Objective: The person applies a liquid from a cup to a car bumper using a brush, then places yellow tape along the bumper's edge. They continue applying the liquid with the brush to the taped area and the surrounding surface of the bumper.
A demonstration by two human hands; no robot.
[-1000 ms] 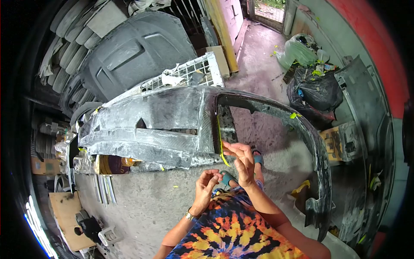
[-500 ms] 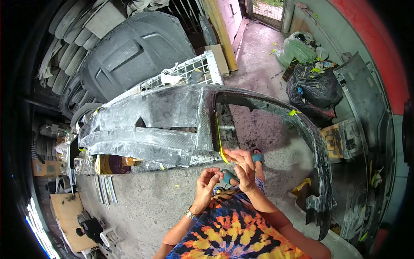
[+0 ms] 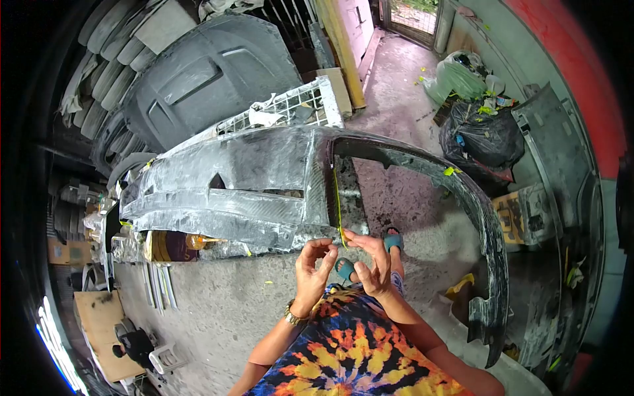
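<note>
A narrow strip of yellow tape (image 3: 339, 201) runs down the inner edge of the opening in a dusty grey-black, carbon-weave car body panel (image 3: 244, 165). Its lower end curls loose beside my fingertips. My right hand (image 3: 373, 264) has its fingers stretched towards that end, the fingertips at the tape and the thumb apart. Left of it, my left hand (image 3: 313, 272) is curled, thumb and fingertips close together near the tape; anything between them is too small to make out. Another yellow tape piece (image 3: 452, 171) sticks to the panel's curved arm.
A dark hood-shaped panel (image 3: 205, 79) leans behind a white wire rack (image 3: 290, 112). Rubbish bags (image 3: 481, 135) lie at the right wall, near a cardboard box (image 3: 518, 212). At lower left are a person in black (image 3: 137, 348) and a white chair (image 3: 166, 357).
My left hand has risen slightly, nearer the tape's lower end. The tape's loose end has shifted a little upward, and my right hand stays beside it.
</note>
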